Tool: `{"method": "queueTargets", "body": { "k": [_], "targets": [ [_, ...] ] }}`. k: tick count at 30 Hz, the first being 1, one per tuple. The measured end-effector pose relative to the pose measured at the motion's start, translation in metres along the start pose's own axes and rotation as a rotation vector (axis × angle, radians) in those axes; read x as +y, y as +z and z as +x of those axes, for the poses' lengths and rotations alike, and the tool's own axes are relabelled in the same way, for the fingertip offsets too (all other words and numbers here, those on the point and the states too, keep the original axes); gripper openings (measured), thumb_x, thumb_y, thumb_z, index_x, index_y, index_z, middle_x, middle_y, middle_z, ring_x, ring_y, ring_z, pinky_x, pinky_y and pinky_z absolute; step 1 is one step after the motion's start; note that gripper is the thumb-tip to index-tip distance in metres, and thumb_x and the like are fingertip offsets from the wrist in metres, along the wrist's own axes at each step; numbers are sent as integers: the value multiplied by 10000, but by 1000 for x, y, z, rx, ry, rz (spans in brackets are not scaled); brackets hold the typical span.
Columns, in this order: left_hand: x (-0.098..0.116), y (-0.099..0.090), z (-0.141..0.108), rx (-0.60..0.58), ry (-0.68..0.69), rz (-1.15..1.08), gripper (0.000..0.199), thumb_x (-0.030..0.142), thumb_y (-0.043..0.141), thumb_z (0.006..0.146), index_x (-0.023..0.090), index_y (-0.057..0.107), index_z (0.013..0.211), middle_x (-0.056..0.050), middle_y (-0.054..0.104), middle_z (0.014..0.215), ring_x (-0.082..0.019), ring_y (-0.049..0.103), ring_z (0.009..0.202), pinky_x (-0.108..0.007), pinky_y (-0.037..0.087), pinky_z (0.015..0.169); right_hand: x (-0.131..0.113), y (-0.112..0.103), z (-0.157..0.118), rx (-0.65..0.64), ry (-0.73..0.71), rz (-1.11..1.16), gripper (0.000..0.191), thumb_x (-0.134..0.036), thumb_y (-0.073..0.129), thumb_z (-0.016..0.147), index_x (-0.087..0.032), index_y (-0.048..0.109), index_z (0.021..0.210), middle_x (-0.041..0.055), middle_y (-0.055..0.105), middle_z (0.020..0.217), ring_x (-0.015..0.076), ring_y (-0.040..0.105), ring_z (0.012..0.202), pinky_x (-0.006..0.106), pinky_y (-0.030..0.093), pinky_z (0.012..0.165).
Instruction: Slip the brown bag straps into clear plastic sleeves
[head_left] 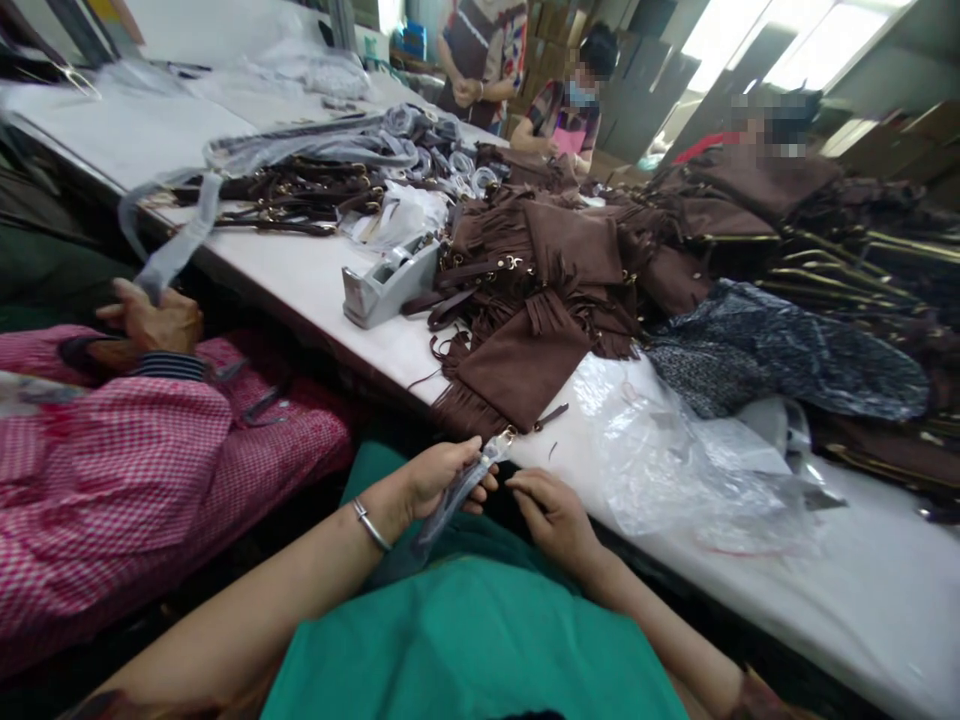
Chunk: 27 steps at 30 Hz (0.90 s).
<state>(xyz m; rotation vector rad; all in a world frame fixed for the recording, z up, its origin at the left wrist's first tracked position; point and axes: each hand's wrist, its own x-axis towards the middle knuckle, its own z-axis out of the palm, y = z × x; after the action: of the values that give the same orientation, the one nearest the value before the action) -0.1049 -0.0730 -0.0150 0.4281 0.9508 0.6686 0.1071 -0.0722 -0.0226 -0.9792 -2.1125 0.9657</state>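
A strap wrapped in clear plastic (459, 490) lies in my left hand (448, 475), its fingers closed round it just off the table edge. At the strap's upper end a gold-coloured metal clasp (509, 434) meets the corner of a brown fringed bag (521, 365), which lies flat on the table. My right hand (556, 515) is a little to the right of the strap, apart from it. Its fingers are loosely bent with the thumb away from them, and nothing shows in them. A short brown zip pull (552, 417) sticks out beside the clasp.
A grey tape dispenser (390, 285) stands left of the piled brown bags. Crumpled clear plastic (675, 460) covers the table to the right. At left, a co-worker's hands (157, 318) hold a plastic-wrapped strap (180, 240). Other people are across the table.
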Motion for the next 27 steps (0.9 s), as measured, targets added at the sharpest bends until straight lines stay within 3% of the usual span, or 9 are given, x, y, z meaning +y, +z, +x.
{"method": "queueTargets", "body": {
  "k": [5, 9, 12, 17, 19, 21, 23, 27],
  "targets": [
    [-5, 7, 3, 12, 54, 134, 403, 503, 646, 755, 105, 644, 818, 24, 552, 603, -60, 463, 474, -233, 463, 514, 3, 14, -7, -52, 8, 101, 233, -204, 518, 898, -250, 698, 1038, 75, 675, 936, 206, 624, 860, 363, 516, 781],
    [-10, 11, 3, 99, 152, 259, 317, 425, 614, 774, 111, 627, 729, 22, 539, 555, -61, 453, 451, -207, 390, 464, 6, 18, -9, -83, 46, 134, 227, -203, 529, 891, -248, 714, 1015, 65, 679, 931, 199, 628, 845, 352, 506, 793],
    [-11, 11, 2, 156, 163, 201, 280, 397, 625, 763, 119, 613, 729, 26, 537, 548, -64, 456, 446, -206, 386, 467, 7, 18, -10, -82, 67, 131, 219, -198, 534, 887, -245, 718, 996, 62, 680, 917, 195, 626, 831, 348, 500, 787],
    [-8, 5, 0, -85, -40, -23, 476, 586, 554, 778, 121, 627, 851, -12, 591, 651, -105, 520, 522, -299, 493, 577, 10, 19, -13, -71, 118, 127, 218, -205, 523, 896, -248, 721, 976, 52, 681, 897, 195, 623, 828, 342, 495, 784],
    [-8, 2, 2, -61, 17, 36, 451, 583, 574, 769, 134, 602, 804, 23, 544, 593, -92, 485, 489, -299, 487, 588, 9, 18, -12, -57, 135, 116, 207, -201, 528, 892, -238, 721, 957, 51, 684, 878, 194, 626, 814, 334, 497, 768],
    [-10, 0, 6, 29, 144, 221, 364, 509, 590, 781, 149, 562, 737, 59, 471, 516, -81, 440, 447, -268, 453, 563, 0, 11, -7, -57, 131, 116, 193, -187, 538, 884, -228, 717, 945, 50, 689, 864, 190, 633, 797, 323, 503, 755],
    [-12, -3, 8, 87, 246, 520, 336, 468, 525, 828, 160, 545, 696, 41, 487, 512, -100, 467, 468, -256, 421, 548, -24, -2, 5, -103, 76, 145, 204, -164, 531, 886, -226, 707, 967, 51, 695, 890, 187, 641, 823, 317, 507, 775],
    [-9, -3, 3, 264, 397, 1293, 303, 441, 510, 842, 175, 616, 743, -43, 635, 695, -173, 586, 639, -282, 412, 595, -97, -36, 28, -280, -267, 176, 264, -141, 505, 895, -196, 641, 1114, 76, 684, 1012, 181, 628, 968, 311, 498, 876]
  ]
}}
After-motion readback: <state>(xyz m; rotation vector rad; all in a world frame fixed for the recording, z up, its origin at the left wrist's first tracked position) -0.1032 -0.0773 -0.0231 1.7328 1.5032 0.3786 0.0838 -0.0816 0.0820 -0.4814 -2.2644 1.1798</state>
